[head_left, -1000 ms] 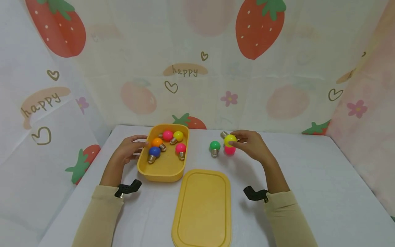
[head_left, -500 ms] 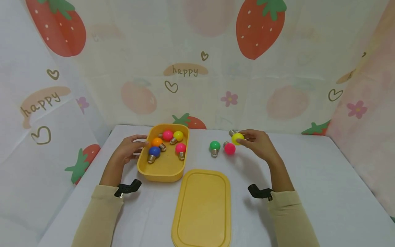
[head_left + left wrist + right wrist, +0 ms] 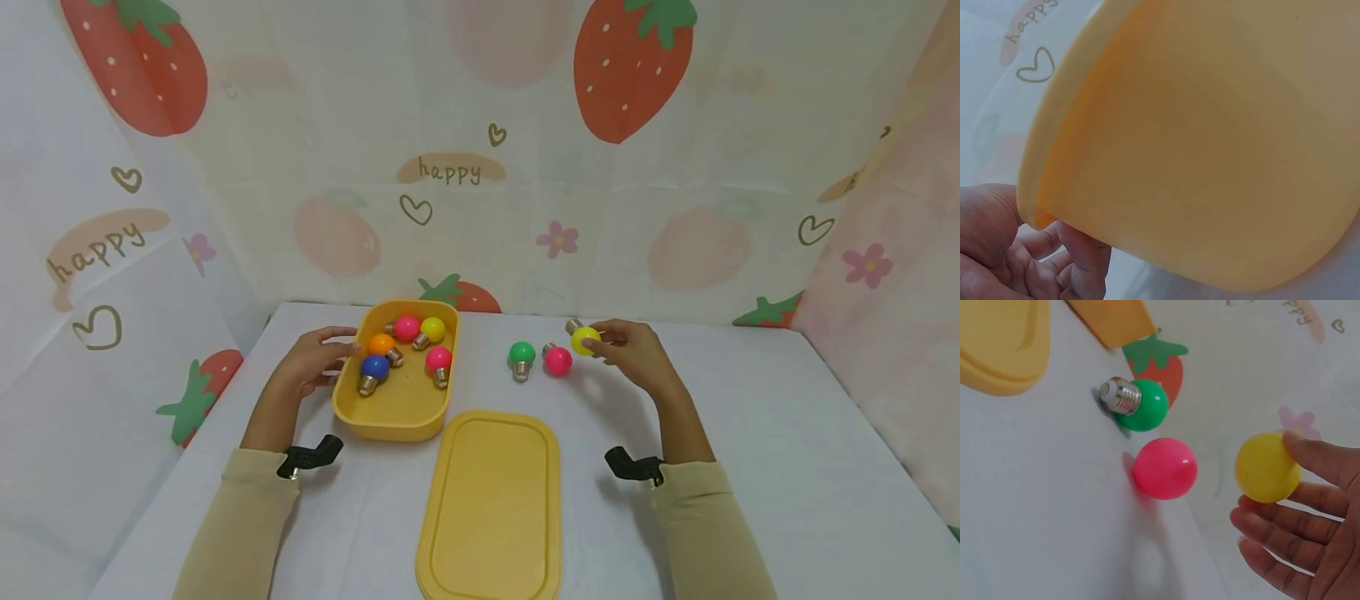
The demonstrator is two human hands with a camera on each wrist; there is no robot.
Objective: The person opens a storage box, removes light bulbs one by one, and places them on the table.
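Observation:
My right hand (image 3: 630, 354) pinches a yellow light bulb (image 3: 586, 341) between thumb and fingertips, its metal screw base pointing up and left. In the right wrist view the round yellow globe (image 3: 1268, 467) sits between the thumb and fingers. To its left on the table lie a pink bulb (image 3: 558, 362) and a green bulb (image 3: 522, 354). My left hand (image 3: 315, 362) holds the left side of a yellow plastic container (image 3: 397, 432), its thumb at the rim and its curled fingers (image 3: 1088, 256) against the outer wall. Inside lie several bulbs, among them a blue one (image 3: 375, 367) and an orange one (image 3: 381, 345).
A flat yellow lid (image 3: 491, 508) lies on the white-covered table (image 3: 787, 467), in front of the container and slightly right. Behind the table stands a fabric backdrop (image 3: 480, 233) with printed strawberries, and similar cloth hangs at both sides.
My right hand has carried the yellow bulb to the right, off the pink bulb it overlapped before, then slightly farther right and down. My left hand and the container stay in place.

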